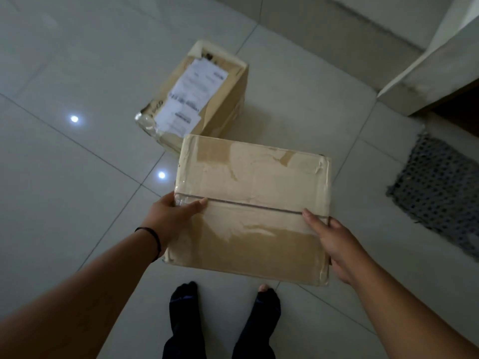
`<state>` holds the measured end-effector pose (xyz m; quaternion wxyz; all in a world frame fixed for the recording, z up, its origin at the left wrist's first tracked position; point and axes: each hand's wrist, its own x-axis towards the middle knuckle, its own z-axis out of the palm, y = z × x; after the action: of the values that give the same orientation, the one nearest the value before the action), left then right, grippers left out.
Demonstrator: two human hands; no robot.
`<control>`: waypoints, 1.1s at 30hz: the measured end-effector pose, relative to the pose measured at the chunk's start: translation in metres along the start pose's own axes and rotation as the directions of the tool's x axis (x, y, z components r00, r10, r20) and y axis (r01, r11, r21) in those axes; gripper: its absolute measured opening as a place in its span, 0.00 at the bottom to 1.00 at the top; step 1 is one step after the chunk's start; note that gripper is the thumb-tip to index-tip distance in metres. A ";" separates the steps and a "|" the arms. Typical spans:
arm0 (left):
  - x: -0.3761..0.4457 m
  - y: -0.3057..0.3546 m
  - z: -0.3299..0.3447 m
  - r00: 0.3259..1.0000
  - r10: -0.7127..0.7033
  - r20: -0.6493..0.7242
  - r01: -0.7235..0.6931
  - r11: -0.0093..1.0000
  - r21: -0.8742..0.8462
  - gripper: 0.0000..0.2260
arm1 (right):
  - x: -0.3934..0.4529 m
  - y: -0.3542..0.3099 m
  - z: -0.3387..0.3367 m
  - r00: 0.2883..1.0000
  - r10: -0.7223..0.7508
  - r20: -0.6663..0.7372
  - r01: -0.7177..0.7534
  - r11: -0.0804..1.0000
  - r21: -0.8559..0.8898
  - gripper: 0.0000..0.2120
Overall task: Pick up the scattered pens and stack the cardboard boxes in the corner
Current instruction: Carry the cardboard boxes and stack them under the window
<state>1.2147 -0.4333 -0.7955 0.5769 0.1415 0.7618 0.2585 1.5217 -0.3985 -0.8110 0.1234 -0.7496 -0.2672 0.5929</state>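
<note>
I hold a flat taped cardboard box (254,203) in the air above the tiled floor, a dark seam line running across its top. My left hand (171,216) grips its left edge with the thumb on top. My right hand (334,244) grips its right edge. Beyond it, a second cardboard box (223,99) with white shipping labels lies on the floor, its near end partly hidden by the held box. No pens are in view.
Glossy light floor tiles (77,177) spread to the left. A grey woven mat (440,193) lies at the right. A pale wall base and a furniture corner (427,81) stand at the upper right. My feet (184,307) are below the held box.
</note>
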 end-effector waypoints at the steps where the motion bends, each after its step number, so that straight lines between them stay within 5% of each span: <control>1: -0.014 0.013 0.000 1.000 0.022 0.010 -0.022 1.000 0.011 0.19 | -0.017 -0.007 -0.010 1.000 -0.009 -0.015 0.009 1.000 0.006 0.27; 4: -0.064 0.060 0.002 0.997 0.071 0.043 -0.073 0.996 0.049 0.21 | -0.075 -0.036 -0.041 0.999 -0.020 -0.045 0.021 1.000 0.022 0.26; 8: -0.140 0.134 0.009 0.985 0.143 0.091 -0.151 0.985 0.085 0.23 | -0.154 -0.086 -0.088 0.993 -0.047 -0.107 0.052 0.998 0.042 0.51; 16: -0.277 0.281 0.032 0.901 0.362 0.239 -0.388 0.918 0.074 0.15 | -0.290 -0.181 -0.191 0.943 -0.230 -0.239 0.270 0.951 0.150 0.32; 22: -0.346 0.365 0.064 0.800 0.494 0.341 -0.538 0.842 0.042 0.26 | -0.367 -0.223 -0.259 0.867 -0.347 -0.357 0.430 0.883 0.185 0.26; 26: -0.379 0.409 0.095 0.696 0.520 0.496 -0.603 0.798 0.009 0.25 | -0.412 -0.233 -0.294 0.789 -0.361 -0.497 0.502 0.845 0.183 0.35; 33: -0.429 0.460 0.129 0.420 0.491 0.763 -0.732 0.680 -0.035 0.18 | -0.491 -0.218 -0.308 0.640 -0.307 -0.705 0.616 0.753 0.232 0.24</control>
<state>1.4254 -0.2440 -0.2189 0.6595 0.5885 0.3924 0.2545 1.6843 -0.4459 -0.2152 0.5275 -0.7540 -0.2525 0.2992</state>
